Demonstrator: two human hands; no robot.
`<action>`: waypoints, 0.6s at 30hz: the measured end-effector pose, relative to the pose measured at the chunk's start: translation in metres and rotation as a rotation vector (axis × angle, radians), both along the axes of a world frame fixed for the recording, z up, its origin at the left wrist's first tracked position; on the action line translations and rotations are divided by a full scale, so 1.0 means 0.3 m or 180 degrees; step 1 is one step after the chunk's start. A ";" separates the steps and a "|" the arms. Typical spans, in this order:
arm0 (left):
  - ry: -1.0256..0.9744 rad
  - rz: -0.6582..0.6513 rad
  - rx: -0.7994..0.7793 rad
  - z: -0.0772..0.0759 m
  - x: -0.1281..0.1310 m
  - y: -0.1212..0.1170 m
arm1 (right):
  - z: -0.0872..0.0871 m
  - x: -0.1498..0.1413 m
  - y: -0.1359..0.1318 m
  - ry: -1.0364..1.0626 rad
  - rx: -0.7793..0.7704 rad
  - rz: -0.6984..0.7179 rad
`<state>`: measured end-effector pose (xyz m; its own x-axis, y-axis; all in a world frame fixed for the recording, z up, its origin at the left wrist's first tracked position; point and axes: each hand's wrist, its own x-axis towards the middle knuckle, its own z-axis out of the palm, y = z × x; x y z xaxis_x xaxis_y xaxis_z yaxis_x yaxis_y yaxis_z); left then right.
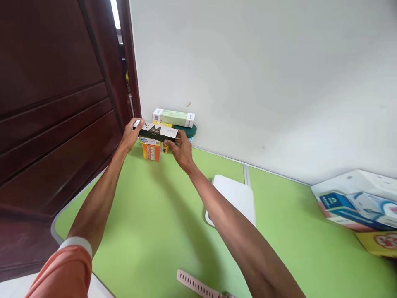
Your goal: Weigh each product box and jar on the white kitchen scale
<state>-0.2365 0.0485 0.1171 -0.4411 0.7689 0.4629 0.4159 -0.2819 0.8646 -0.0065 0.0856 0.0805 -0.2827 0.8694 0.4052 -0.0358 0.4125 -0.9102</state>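
A long black-and-white carton [156, 131] is held level between my two hands at the far left corner of the green table. My left hand [133, 133] grips its left end, fingers closed around it. Its right end is pinched by my right hand [182, 150]. Directly below it are a small white-and-yellow box [150, 141] and an orange box [151, 153]; I cannot tell whether the carton touches them. Just behind, a pale green carton [173, 117] lies across the top of a yellow box [162, 123] and a dark green lid [188, 131] of a tub.
A flat white device [237, 192] lies under my right forearm. A pink watch strap [198, 284] is at the near edge of view. Several boxes [356, 211] stand on the right by the white wall [263, 82]. A dark wooden door [56, 103] borders the left.
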 end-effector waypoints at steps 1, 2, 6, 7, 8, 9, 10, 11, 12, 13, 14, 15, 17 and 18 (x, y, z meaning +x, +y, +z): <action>0.0106 0.0036 0.0134 0.020 0.026 -0.023 | 0.021 0.030 -0.031 0.0050 0.0011 0.0018; 0.0203 0.0046 0.0272 0.041 0.058 -0.048 | 0.043 0.066 -0.065 0.0088 0.0039 0.0032; 0.0365 -0.0237 0.0615 0.088 0.253 -0.144 | 0.104 0.283 -0.209 0.0025 0.0068 -0.0159; 0.0331 -0.0383 0.0600 0.079 0.316 -0.165 | 0.106 0.353 -0.245 -0.0039 0.0048 -0.0288; 0.0273 -0.0540 0.0543 0.059 0.382 -0.183 | 0.102 0.427 -0.280 -0.0120 0.0024 -0.0442; 0.0200 -0.0698 0.0442 0.030 0.451 -0.200 | 0.092 0.504 -0.315 -0.0211 -0.0003 -0.0609; 0.0114 -0.0847 0.0308 -0.007 0.522 -0.215 | 0.076 0.581 -0.348 -0.0309 -0.0043 -0.0775; 0.0029 -0.0978 0.0148 -0.049 0.591 -0.229 | 0.056 0.655 -0.378 -0.0415 -0.0105 -0.0929; -0.0062 -0.1090 -0.0040 -0.092 0.659 -0.241 | 0.032 0.725 -0.407 -0.0514 -0.0186 -0.1069; -0.0158 -0.1172 -0.0215 -0.135 0.721 -0.253 | 0.005 0.787 -0.432 -0.0600 -0.0270 -0.1181; -0.0215 -0.1263 -0.0378 -0.174 0.778 -0.264 | -0.024 0.842 -0.452 -0.0664 -0.0348 -0.1274; -0.0238 -0.1337 -0.0516 -0.208 0.827 -0.273 | -0.054 0.888 -0.469 -0.0707 -0.0417 -0.1350; -0.0220 -0.1419 -0.0703 -0.258 0.899 -0.286 | -0.115 0.953 -0.488 -0.0759 -0.0536 -0.1446; -0.0192 -0.1433 -0.0754 -0.274 0.921 -0.289 | -0.145 0.974 -0.491 -0.0772 -0.0597 -0.1469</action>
